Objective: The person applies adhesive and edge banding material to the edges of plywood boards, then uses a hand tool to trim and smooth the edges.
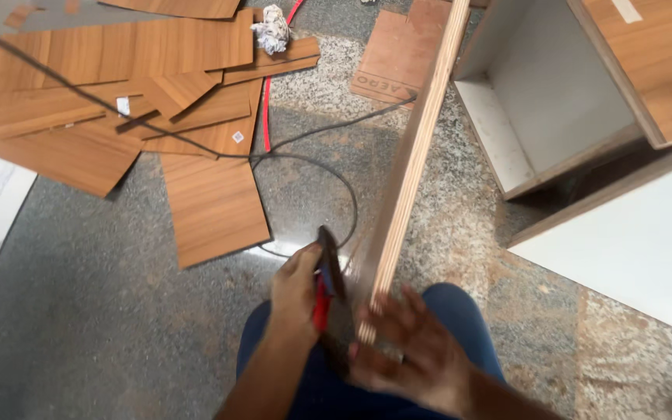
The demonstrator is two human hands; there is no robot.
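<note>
A long plywood board (pixel 414 148) stands on its edge, running from my knees away toward the top of the view. My right hand (pixel 406 350) is pressed against its near end, fingers spread and blurred. My left hand (pixel 297 292) grips a tool with a red and blue handle and a dark blade (pixel 327 268), held beside the board's left face near its lower end. My legs in blue trousers (pixel 460 311) are below both hands.
Several wood-grain laminate sheets (pixel 211 206) lie scattered on the speckled stone floor at the left. A black cable (pixel 328 167) loops across the floor, beside a red one (pixel 266 117). An open white-lined cabinet box (pixel 538 101) stands at the upper right. Crumpled paper (pixel 272 29) lies at the top.
</note>
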